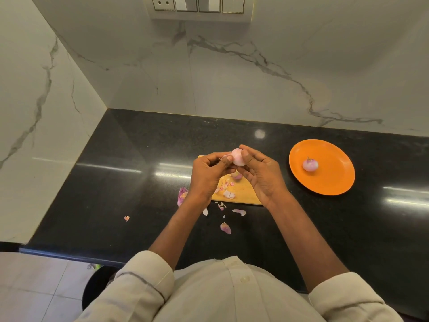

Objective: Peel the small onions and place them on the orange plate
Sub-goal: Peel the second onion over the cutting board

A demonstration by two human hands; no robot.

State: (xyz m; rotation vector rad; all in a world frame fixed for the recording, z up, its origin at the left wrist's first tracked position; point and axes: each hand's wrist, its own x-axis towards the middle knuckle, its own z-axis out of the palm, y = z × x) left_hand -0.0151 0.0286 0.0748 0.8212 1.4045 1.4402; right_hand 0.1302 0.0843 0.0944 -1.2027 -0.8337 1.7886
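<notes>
Black speckled worktop (111, 182) under veined marble walls, a switch panel (199, 5) at top centre; no readable writing or brand anywhere. At frame centre, above a wooden cutting board (241, 194), a pale pink onion (238, 157) held between both hands: left hand (209, 173) pinching what looks like a loose flap of skin at its side, right hand (260, 173) curled round it, thumb on top. Another onion (236, 175) partly hidden beneath. To the right, orange plate (334, 182) bearing one peeled onion (310, 164). Peel scraps (225, 227) scattered lower centre.
</notes>
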